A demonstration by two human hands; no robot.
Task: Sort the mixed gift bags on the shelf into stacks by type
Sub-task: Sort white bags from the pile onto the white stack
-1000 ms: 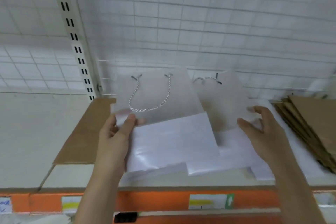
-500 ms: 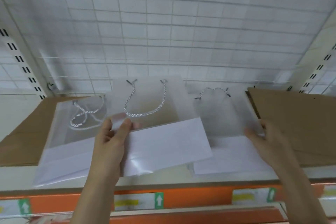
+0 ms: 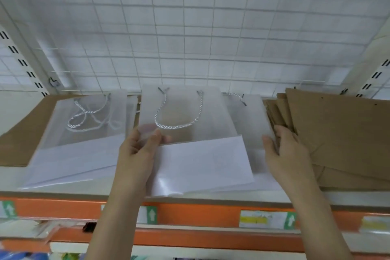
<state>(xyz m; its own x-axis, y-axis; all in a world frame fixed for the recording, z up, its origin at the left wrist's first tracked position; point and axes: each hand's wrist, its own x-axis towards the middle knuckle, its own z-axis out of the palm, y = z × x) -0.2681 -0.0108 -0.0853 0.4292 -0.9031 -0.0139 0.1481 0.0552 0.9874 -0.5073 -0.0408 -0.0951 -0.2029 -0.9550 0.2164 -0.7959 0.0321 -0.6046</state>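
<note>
I am holding a frosted bag in the middle of the shelf, just above its front edge, with my left hand pinching its left side, thumb on top and fingers underneath showing through the clear panel. Its rope handle is hanging down across the see-through upper half, and the white lower half is pointing toward the shelf's front edge. Under it and toward the right of the shelf another frosted bag is lying flat, and my right hand is resting on that bag's right edge with fingers loosely curved, touching rather than gripping as far as I can tell. Toward the left of the shelf a frosted pile is lying on a brown sheet, with its handles tangled. At the right end of the shelf a brown stack is sitting fanned and a little untidy, just beside my right hand. I judge I am working in the middle of the sort: the brown ones are already grouped, and the frosted ones are being gathered. The next move, I think, calls for carrying the held bag over to the left pile and squaring it there, keeping the pinch firm since the slick plastic could slip, then taking up the bag under my right hand.
</note>
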